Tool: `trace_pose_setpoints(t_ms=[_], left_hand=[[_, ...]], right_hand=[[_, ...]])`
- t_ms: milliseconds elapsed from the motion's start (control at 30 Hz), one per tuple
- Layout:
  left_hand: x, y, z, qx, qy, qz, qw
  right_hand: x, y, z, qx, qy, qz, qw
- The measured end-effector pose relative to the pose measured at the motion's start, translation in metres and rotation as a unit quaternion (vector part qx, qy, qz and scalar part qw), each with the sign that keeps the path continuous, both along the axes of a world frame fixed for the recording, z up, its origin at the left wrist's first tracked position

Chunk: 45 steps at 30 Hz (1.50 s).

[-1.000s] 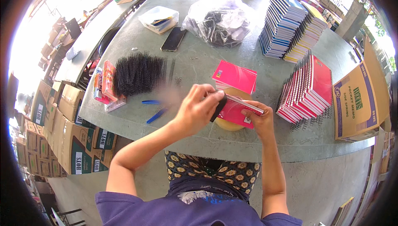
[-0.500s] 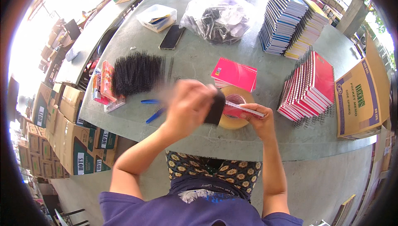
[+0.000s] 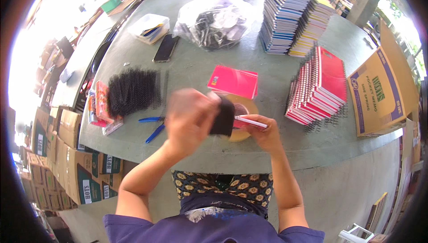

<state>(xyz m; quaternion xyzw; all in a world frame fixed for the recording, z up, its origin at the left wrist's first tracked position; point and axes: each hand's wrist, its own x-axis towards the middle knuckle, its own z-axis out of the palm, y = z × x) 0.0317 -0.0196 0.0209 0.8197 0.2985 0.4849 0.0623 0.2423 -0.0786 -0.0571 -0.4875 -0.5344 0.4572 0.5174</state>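
Observation:
My right hand (image 3: 264, 132) is closed on a thin red-covered memo pad (image 3: 251, 121), held nearly edge-on above a wide amber roll of tape (image 3: 252, 106). Curled beside the pad's left end is my left hand (image 3: 189, 116); motion smears its fingers, and I cannot make out whether they grip anything. Between the hands hangs a dark curved black piece (image 3: 224, 119), whose kind is unclear. Just beyond the tape lie a few red memo pads (image 3: 233, 81). Blue-handled pliers (image 3: 154, 129) rest left of my left hand, near a pile of black spiral coils (image 3: 133, 92).
Spiral-bound red notebooks (image 3: 318, 87) stand stacked at right, beside an open cardboard box (image 3: 379, 93). Taller notebook stacks (image 3: 285, 20) rise behind. A plastic bag (image 3: 214, 22), a phone (image 3: 166, 48) and a clear tub (image 3: 150, 28) occupy the far side. Orange packets (image 3: 102, 102) lie left.
The whole view has shifted, so the table things appear further left. The pad in my right hand is tilted a little differently. My left hand stays by it, still blurred.

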Motion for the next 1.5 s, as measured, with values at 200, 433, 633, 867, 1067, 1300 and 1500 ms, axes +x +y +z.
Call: trace_pose_setpoints(t_ms=[200,433,633,867,1067,1300,1500], left_hand=[[0.01,0.001,0.014,0.023,-0.031,0.043,0.998],[0.025,-0.003,0.002,0.013,0.015,-0.046,0.999],[0.03,-0.007,-0.011,-0.022,0.021,-0.116,0.993],[0.0,-0.046,-0.069,-0.179,0.104,-0.161,0.965],[-0.05,-0.031,-0.071,-0.145,0.241,-0.022,0.959],[0.014,-0.011,0.005,0.052,0.222,-0.028,0.973],[0.023,0.003,0.003,-0.015,0.272,-0.128,0.954]], right_hand=[[0.003,-0.002,-0.004,-0.012,0.015,0.006,1.0],[0.006,-0.008,-0.015,-0.021,0.0,0.007,1.0],[-0.003,-0.003,-0.012,-0.002,-0.038,-0.008,0.999],[-0.005,0.003,0.003,-0.001,-0.024,0.036,0.999],[-0.01,0.006,0.012,0.118,0.009,-0.016,0.993],[-0.018,-0.011,0.018,0.079,0.165,-0.04,0.982],[-0.005,-0.02,-0.021,0.064,-0.016,-0.082,0.994]])
